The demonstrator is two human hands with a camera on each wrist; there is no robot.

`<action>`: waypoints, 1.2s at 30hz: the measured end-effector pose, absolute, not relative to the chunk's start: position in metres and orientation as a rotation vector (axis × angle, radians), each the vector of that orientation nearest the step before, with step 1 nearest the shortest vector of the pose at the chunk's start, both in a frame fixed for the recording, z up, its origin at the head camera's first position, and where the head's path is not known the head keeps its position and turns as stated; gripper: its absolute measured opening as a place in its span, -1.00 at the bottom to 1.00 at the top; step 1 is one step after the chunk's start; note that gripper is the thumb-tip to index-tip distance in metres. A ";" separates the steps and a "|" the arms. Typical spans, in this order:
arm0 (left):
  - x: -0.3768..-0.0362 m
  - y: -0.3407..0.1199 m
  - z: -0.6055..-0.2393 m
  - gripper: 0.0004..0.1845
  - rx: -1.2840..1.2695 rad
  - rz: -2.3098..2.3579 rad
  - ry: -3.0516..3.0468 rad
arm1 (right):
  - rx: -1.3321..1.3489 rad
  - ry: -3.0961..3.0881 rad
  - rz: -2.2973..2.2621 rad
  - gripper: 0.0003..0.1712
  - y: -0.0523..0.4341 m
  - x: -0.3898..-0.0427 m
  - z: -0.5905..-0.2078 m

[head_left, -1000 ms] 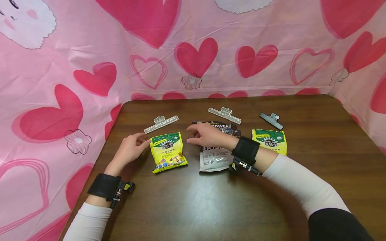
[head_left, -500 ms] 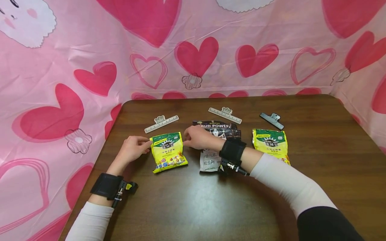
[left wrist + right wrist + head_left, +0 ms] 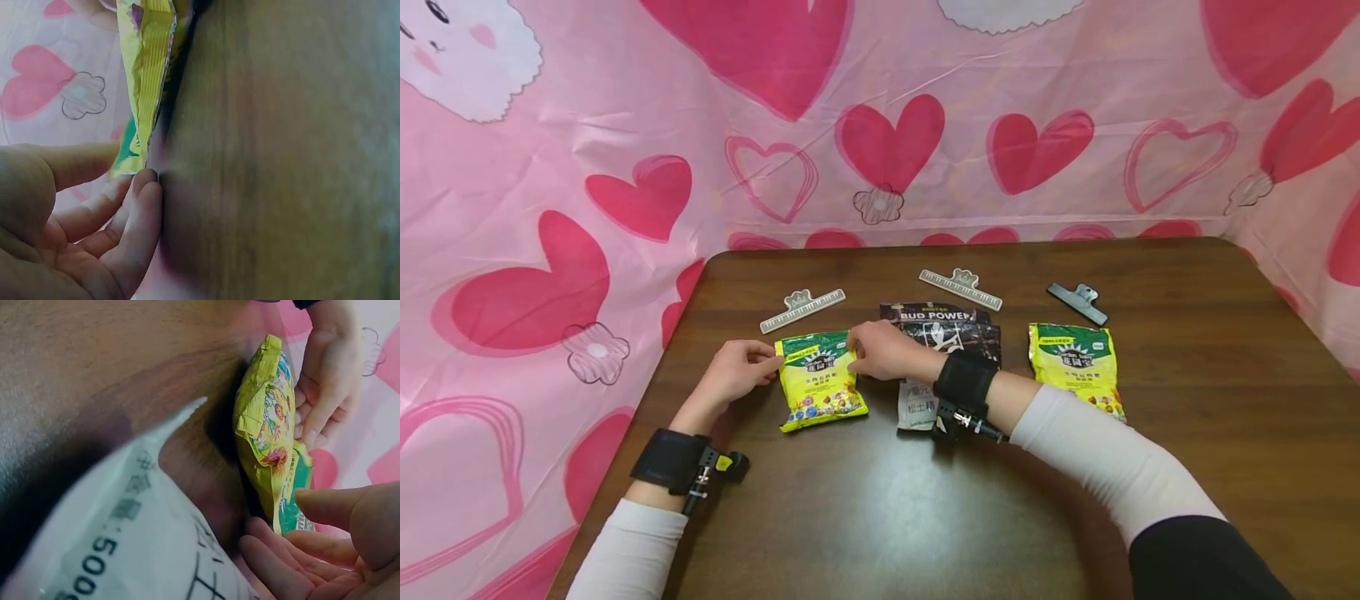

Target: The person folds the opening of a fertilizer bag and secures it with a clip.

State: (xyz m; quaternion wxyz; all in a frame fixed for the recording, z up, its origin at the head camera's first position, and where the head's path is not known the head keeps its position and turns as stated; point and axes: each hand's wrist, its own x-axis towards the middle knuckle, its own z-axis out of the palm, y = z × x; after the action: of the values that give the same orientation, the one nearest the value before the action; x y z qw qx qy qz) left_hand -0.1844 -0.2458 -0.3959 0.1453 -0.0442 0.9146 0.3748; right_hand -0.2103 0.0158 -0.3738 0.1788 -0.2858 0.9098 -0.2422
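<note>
Your right hand (image 3: pixel 890 350), having just reached the yellow bag (image 3: pixel 820 390), joins your left hand (image 3: pixel 733 371) in pinching its opposite edges.

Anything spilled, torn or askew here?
No spill or tear shows, left yellow bag included. The left pale clip slants up rightward, while the middle pale clip and dark clip slant down, so their row looks uneven.

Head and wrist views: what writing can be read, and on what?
"Garden baby 花园宝": left yellow bag, right yellow bag
"BUD POWER": black packaging
"松土": white bag
"500": white bag, right wrist view
Other print, pale clips included: too small or blurred.
</note>
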 end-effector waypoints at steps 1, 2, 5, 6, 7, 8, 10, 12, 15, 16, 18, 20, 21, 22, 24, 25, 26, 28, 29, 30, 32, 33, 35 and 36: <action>-0.184 -0.245 -0.396 -0.60 -0.129 1.083 2.640 | -0.813 2.574 -0.687 -0.59 0.016 -0.210 -0.374; -0.184 -0.245 -0.396 -0.62 -0.129 1.086 2.647 | -0.819 2.573 -0.691 -0.60 0.016 -0.210 -0.374; -0.183 -0.244 -0.397 -0.68 -0.121 1.103 2.660 | -0.818 2.559 -0.722 -0.61 0.016 -0.209 -0.376; -0.183 -0.244 -0.397 -0.69 -0.123 1.113 2.659 | -0.813 2.556 -0.736 -0.62 0.016 -0.209 -0.376; -0.182 -0.244 -0.397 -0.70 -0.126 1.125 2.658 | -0.810 2.553 -0.748 -0.63 0.017 -0.208 -0.377; -0.182 -0.243 -0.397 -0.71 -0.129 1.137 2.655 | -0.805 2.549 -0.759 -0.64 0.017 -0.208 -0.377; -0.182 -0.243 -0.397 -0.71 -0.130 1.161 2.645 | -0.785 2.543 -0.791 -0.66 0.017 -0.208 -0.377; -0.182 -0.243 -0.396 -0.70 -0.137 1.184 2.639 | -0.768 2.542 -0.826 -0.68 0.017 -0.207 -0.377; -0.182 -0.244 -0.395 -0.67 -0.145 1.226 2.629 | -0.723 2.521 -0.917 -0.72 0.018 -0.206 -0.377; -0.182 -0.244 -0.395 -0.66 -0.151 1.239 2.624 | -0.705 2.507 -0.951 -0.73 0.019 -0.205 -0.377; -0.182 -0.244 -0.394 -0.64 -0.159 1.273 2.611 | -0.676 2.489 -1.013 -0.75 0.019 -0.205 -0.377; -0.181 -0.244 -0.393 -0.62 -0.157 1.302 2.601 | -0.642 2.457 -1.075 -0.76 0.019 -0.205 -0.377; -0.181 -0.244 -0.393 -0.61 -0.156 1.312 2.598 | -0.627 2.442 -1.105 -0.77 0.020 -0.205 -0.377; -0.181 -0.244 -0.393 -0.61 -0.155 1.324 2.595 | -0.613 2.426 -1.138 -0.78 0.020 -0.205 -0.377; -0.180 -0.244 -0.392 -0.61 -0.148 1.347 2.591 | -0.582 2.397 -1.206 -0.81 0.021 -0.206 -0.376; -0.179 -0.244 -0.391 -0.60 -0.141 1.360 2.592 | -0.567 2.382 -1.239 -0.83 0.021 -0.206 -0.377; -0.179 -0.243 -0.391 -0.61 -0.137 1.371 2.597 | -0.554 2.373 -1.270 -0.85 0.021 -0.207 -0.377; -0.178 -0.243 -0.388 -0.61 -0.122 1.389 2.612 | -0.536 2.374 -1.317 -0.89 0.022 -0.207 -0.378; -0.178 -0.243 -0.387 -0.61 -0.114 1.395 2.623 | -0.535 2.382 -1.335 -0.90 0.022 -0.208 -0.378; -0.178 -0.243 -0.385 -0.62 -0.106 1.404 2.636 | -0.538 2.398 -1.344 -0.92 0.023 -0.208 -0.377; -0.178 -0.243 -0.382 -0.62 -0.093 1.414 2.664 | -0.560 2.434 -1.355 -0.94 0.023 -0.208 -0.376; -0.177 -0.242 -0.380 -0.61 -0.086 1.423 2.676 | -0.572 2.450 -1.360 -0.95 0.023 -0.208 -0.374; -0.177 -0.242 -0.377 -0.61 -0.077 1.441 2.697 | -0.607 2.486 -1.362 -0.96 0.024 -0.207 -0.371; -0.176 -0.242 -0.375 -0.61 -0.072 1.450 2.706 | -0.624 2.502 -1.359 -0.96 0.025 -0.207 -0.369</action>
State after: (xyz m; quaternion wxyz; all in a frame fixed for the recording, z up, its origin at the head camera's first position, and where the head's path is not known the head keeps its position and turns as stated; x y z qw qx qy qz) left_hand -0.1760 -0.2417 -0.3745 0.0352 -0.0234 0.8807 0.4719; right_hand -0.2070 0.0246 -0.3686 0.1129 -0.2127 0.8528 -0.4633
